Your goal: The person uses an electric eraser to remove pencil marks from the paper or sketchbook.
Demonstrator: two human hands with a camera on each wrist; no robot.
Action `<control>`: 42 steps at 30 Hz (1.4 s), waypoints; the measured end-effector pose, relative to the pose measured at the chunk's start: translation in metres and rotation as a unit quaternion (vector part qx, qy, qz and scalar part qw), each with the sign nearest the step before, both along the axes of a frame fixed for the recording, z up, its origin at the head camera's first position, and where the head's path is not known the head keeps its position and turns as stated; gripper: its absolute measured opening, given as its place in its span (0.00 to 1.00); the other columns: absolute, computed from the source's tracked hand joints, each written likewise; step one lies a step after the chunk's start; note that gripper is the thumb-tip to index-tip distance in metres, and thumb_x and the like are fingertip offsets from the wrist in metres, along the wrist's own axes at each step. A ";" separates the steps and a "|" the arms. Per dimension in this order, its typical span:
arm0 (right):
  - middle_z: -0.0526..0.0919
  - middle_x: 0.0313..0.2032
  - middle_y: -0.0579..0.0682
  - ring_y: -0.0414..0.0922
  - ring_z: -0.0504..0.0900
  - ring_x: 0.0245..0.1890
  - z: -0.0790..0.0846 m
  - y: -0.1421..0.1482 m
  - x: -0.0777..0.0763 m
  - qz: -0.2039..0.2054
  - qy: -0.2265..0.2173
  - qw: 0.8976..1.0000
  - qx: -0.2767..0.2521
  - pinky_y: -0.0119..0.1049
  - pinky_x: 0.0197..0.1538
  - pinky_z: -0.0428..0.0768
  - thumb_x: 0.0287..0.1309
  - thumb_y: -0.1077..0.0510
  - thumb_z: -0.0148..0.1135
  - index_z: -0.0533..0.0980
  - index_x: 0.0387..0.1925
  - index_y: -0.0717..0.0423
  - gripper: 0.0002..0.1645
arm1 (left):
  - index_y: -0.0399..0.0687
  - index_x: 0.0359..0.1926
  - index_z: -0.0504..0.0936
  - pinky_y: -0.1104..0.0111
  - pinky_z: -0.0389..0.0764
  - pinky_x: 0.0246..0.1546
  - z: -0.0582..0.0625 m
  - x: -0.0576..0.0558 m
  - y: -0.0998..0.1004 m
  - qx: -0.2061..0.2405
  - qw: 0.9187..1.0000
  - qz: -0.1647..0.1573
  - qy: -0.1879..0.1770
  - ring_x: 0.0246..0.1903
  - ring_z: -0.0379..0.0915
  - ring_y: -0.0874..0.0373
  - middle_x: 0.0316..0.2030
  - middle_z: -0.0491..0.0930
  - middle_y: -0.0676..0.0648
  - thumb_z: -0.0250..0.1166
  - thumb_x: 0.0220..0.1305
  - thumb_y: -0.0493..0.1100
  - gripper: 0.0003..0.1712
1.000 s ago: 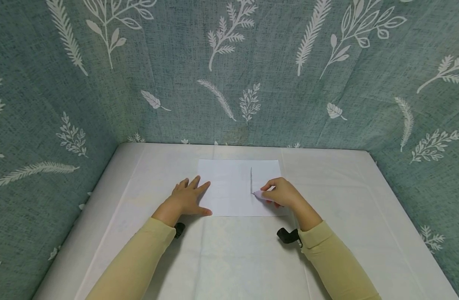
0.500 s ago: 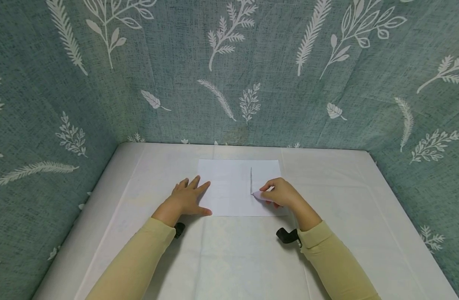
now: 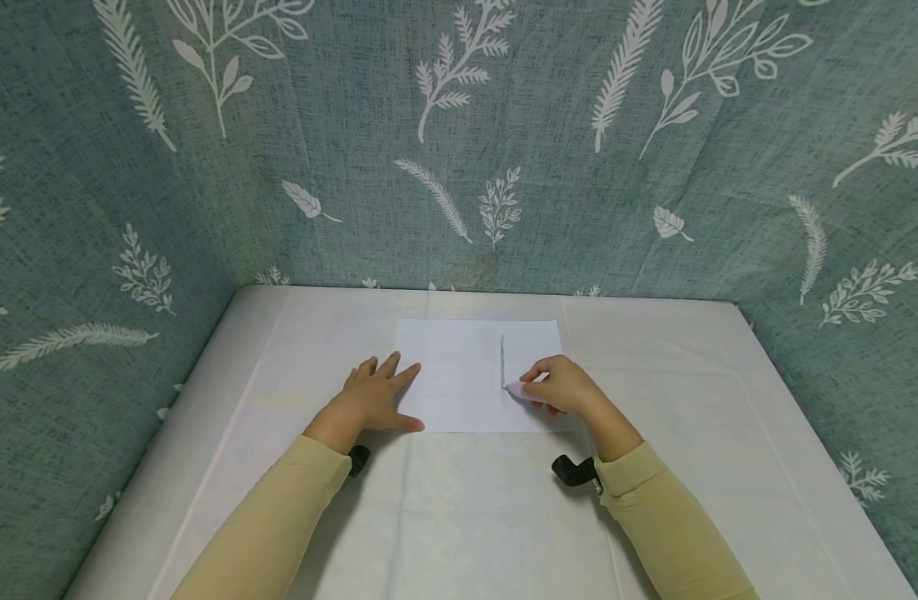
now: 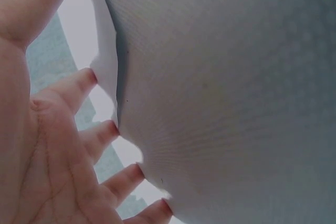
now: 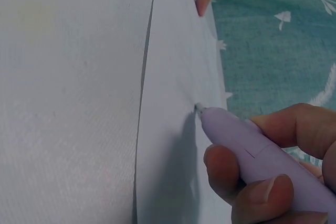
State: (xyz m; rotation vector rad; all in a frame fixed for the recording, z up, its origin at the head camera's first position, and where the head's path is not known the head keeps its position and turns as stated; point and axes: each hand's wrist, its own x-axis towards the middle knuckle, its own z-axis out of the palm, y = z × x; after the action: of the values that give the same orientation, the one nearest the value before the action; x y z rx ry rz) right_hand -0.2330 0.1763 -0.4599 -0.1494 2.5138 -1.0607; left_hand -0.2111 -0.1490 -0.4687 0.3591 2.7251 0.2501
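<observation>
Your right hand (image 3: 567, 387) pinches a pen (image 5: 252, 148), its tip on the paper (image 3: 451, 367) just left of your fingers; the right wrist view bares the lilac barrel, mostly hidden from above. Only the head view shows the line (image 3: 502, 360) running away from that tip. Your left hand (image 3: 372, 400) lies spread across the paper's left edge.

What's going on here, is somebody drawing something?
It looks like it. A person's right hand holds a thick, pale purple pen, its tip at the near end of a straight, thin dark line on a flat white rectangular sheet of paper. The left hand rests spread out at the paper's left edge. The paper lies on a table covered in white cloth, and that line is the only clear mark on it.
</observation>
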 end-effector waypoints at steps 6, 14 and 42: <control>0.85 0.23 0.49 0.42 0.71 0.12 0.000 0.000 0.000 -0.009 0.005 1.000 0.001 0.35 0.19 0.72 0.63 0.55 0.64 0.85 0.46 0.54 0.13 | 0.57 0.79 0.54 0.35 0.46 0.70 -0.001 0.000 0.000 0.000 1.000 -0.001 -0.001 0.74 0.37 0.28 0.78 0.43 0.36 0.71 0.52 0.72 0.61; 0.85 0.23 0.49 0.42 0.71 0.12 0.000 -0.001 -0.001 0.000 -0.010 1.000 -0.008 0.34 0.19 0.71 0.62 0.54 0.65 0.85 0.46 0.54 0.13 | 0.57 0.79 0.54 0.35 0.46 0.70 -0.003 0.000 -0.001 0.000 1.000 0.000 0.005 0.74 0.38 0.27 0.78 0.43 0.36 0.71 0.51 0.72 0.61; 0.85 0.22 0.49 0.42 0.72 0.13 0.000 0.000 -0.001 -0.017 -0.005 1.000 -0.006 0.34 0.19 0.71 0.62 0.55 0.65 0.85 0.45 0.54 0.12 | 0.57 0.79 0.54 0.35 0.46 0.70 0.001 0.000 0.000 0.002 1.000 -0.003 0.002 0.74 0.38 0.27 0.78 0.43 0.36 0.71 0.52 0.71 0.61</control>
State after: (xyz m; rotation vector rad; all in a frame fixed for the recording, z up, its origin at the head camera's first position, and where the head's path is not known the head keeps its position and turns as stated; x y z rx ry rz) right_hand -0.2336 0.1760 -0.4603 -0.1052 2.5106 -1.0872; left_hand -0.2110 -0.1491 -0.4682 0.3701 2.7281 0.2536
